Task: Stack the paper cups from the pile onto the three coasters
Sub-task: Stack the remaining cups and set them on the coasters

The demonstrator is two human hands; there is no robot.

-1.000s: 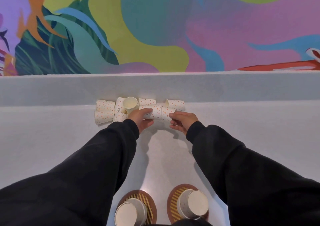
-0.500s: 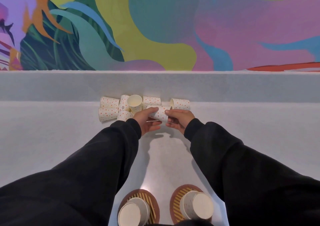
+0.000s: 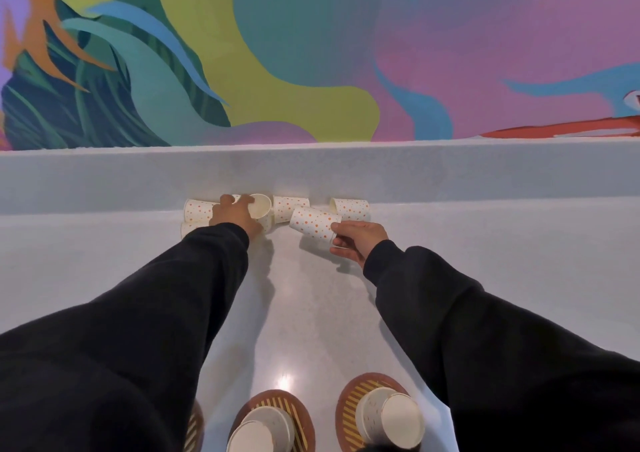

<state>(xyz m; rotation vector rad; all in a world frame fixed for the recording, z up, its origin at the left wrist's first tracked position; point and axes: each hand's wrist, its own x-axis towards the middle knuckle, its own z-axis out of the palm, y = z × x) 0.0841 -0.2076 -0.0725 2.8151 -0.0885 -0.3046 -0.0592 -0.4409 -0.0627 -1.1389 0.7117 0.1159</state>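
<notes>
My right grip (image 3: 358, 240) pinches one dotted paper cup (image 3: 313, 225) by its end, tilted at the near edge of the pile (image 3: 287, 207). My left grip (image 3: 235, 215) rests on the pile's cups, far back on the counter (image 3: 485, 261); whether it holds one, I cannot tell.

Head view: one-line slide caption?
Right hand holds a cup, left hand on the pile; two coasters carry cups.

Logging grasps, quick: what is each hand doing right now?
Left hand: resting on the pile of white orange-dotted paper cups; whether it grips one cannot be told.
Right hand: closed, holding one white orange-dotted paper cup.
</notes>
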